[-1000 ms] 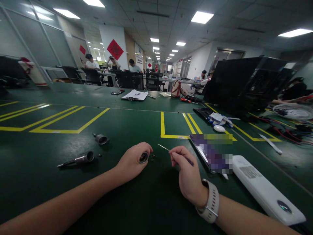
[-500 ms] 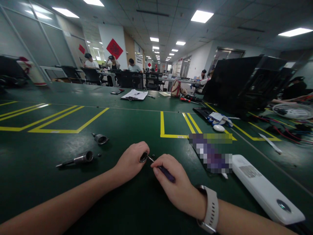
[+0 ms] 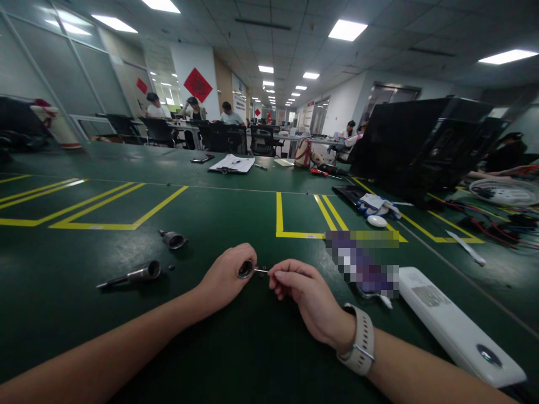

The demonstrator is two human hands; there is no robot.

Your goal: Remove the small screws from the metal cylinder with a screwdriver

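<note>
My left hand [image 3: 229,278] is closed around a hollow metal cylinder [image 3: 245,270], its open end facing me. My right hand [image 3: 305,292] pinches a small screwdriver [image 3: 261,271] between thumb and fingertips. Only the thin shaft shows, its tip at the cylinder's side; the handle is hidden by the hand. Tiny dark parts [image 3: 264,267] lie on the table just by the shaft. To the left lie a metal cup-shaped piece with a long shank [image 3: 143,271], a shorter cup-shaped piece [image 3: 173,240] and a tiny dark ring-like part [image 3: 171,267].
The green table [image 3: 202,359] carries yellow tape outlines. A white power bank-like device [image 3: 455,325] and a blurred-out purple packet [image 3: 362,264] lie to the right. Beyond are gloves [image 3: 379,205], a red-handled screwdriver [image 3: 320,172], a clipboard [image 3: 231,163] and a large black case [image 3: 421,146].
My right hand has changed its hold: the purple handle, visible before, is now hidden, and the shaft lies flatter. The cylinder's open end turns more toward me. My left hand stays in place.
</note>
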